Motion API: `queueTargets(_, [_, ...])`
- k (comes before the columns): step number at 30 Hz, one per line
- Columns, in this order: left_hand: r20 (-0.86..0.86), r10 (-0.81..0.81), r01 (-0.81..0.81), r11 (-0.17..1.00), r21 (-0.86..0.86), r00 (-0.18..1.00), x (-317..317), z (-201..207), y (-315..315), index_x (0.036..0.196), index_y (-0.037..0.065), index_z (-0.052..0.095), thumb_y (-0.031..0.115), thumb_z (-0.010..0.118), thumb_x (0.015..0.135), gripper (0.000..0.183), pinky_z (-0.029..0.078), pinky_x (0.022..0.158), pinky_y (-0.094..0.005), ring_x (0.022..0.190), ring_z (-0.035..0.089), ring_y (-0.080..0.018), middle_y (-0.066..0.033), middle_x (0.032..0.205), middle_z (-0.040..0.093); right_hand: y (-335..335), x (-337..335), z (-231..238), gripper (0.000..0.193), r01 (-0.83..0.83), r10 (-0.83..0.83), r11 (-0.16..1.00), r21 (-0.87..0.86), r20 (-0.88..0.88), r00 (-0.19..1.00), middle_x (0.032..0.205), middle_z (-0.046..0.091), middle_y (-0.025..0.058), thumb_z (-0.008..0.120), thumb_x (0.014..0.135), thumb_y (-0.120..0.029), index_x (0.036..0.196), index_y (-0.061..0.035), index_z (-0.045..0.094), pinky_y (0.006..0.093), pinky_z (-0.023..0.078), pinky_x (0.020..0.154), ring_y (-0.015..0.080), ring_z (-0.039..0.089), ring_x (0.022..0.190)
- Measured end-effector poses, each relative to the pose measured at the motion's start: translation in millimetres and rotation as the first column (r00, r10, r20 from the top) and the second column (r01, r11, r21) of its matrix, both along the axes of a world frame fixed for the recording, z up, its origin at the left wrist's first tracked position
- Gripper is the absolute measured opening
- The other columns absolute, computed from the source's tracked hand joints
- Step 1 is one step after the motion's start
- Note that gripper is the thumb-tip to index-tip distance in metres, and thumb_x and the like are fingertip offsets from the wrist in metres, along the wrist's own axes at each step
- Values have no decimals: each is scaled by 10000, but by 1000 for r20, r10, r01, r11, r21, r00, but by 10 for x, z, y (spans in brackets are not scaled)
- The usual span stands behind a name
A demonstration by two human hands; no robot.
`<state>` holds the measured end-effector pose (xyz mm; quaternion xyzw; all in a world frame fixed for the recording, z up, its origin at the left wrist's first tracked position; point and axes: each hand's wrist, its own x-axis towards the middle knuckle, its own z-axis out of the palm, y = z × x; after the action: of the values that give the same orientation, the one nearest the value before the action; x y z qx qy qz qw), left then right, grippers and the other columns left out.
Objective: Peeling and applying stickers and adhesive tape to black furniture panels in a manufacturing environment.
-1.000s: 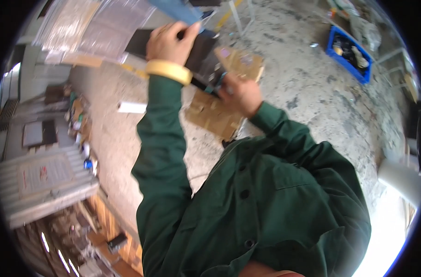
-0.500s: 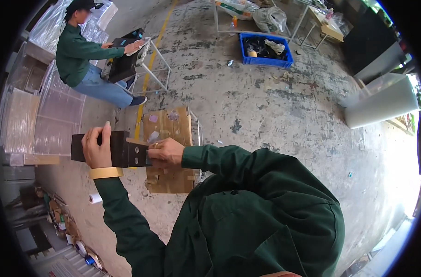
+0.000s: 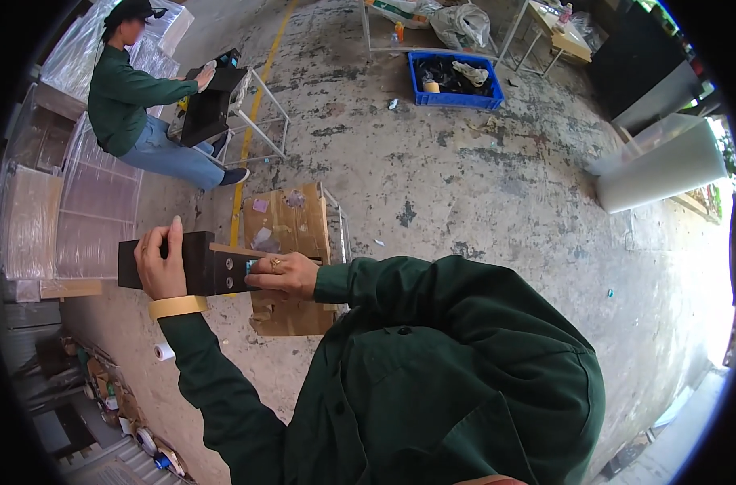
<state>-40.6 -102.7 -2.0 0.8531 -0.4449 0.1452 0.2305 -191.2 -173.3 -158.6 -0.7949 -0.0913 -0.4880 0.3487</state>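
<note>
My left hand (image 3: 163, 263) is closed over the left part of a long black box-shaped piece (image 3: 198, 259), its fingers bent across the top. A roll of tan masking tape (image 3: 179, 306) circles my left wrist. Two round silver fittings (image 3: 229, 282) show on the black piece between my hands. My right hand (image 3: 285, 275), with a ring on one finger, presses its closed fingers against the right part of the piece. A bit of something light blue (image 3: 250, 265) peeks out at those fingertips; its kind is hidden. Under the piece is a worn cardboard sheet (image 3: 291, 317) on a metal-framed stand.
At the upper left a co-worker (image 3: 117, 97) bends over a black piece on a white metal stand (image 3: 263, 121). Wrapped stacks (image 3: 97, 210) stand on the left. A blue crate (image 3: 457, 101) holds black material. A large bubble-wrap-like roll (image 3: 663, 166) lies to the right.
My right hand has moved slightly left along the black piece, and the light blue bit now shows at its fingertips. My left hand keeps its hold. The co-worker's hand has lifted and shifted left.
</note>
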Motion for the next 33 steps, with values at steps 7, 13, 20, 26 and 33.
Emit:
queueTargets(7, [12,-11,11,1000,-19,1000,5,2,55,740,63,570,324,562,825,274,396,792,-368,885,495,-254,-55,820,594,-44,27,43,307,-33,32,993,-112,-8,999,846,518,73,624,654,-45,949,-56,542,307,480,599,240,546,759])
queueTargets(13, [32,-25,26,999,-31,999,-25,1,94,726,56,559,299,569,823,262,396,786,-359,862,499,-252,-54,791,583,-55,-1,201,186,-53,49,991,-125,-34,998,775,467,94,594,678,-47,839,-43,501,341,467,571,255,512,715])
queueTargets(20, [85,-71,78,993,-89,994,-5,-32,93,712,45,551,272,589,808,249,397,764,-355,839,503,-257,-60,771,578,-22,-36,217,165,-32,15,989,-143,-117,993,780,455,101,538,692,-66,843,-27,483,343,469,576,262,519,737])
queueTargets(26, [93,-79,87,993,-83,992,76,-81,100,715,38,557,266,603,798,247,400,747,-361,819,500,-276,-87,763,574,-111,41,117,215,-21,15,960,-278,-25,1000,851,444,77,534,699,-81,904,-67,470,321,474,602,239,507,813])
queueTargets(33, [98,-86,95,992,-88,991,67,-90,136,709,42,555,268,602,798,247,399,741,-364,811,505,-276,-86,754,575,-209,96,140,230,-163,177,940,-300,20,984,849,425,74,566,674,-75,879,-80,464,352,449,666,267,472,822])
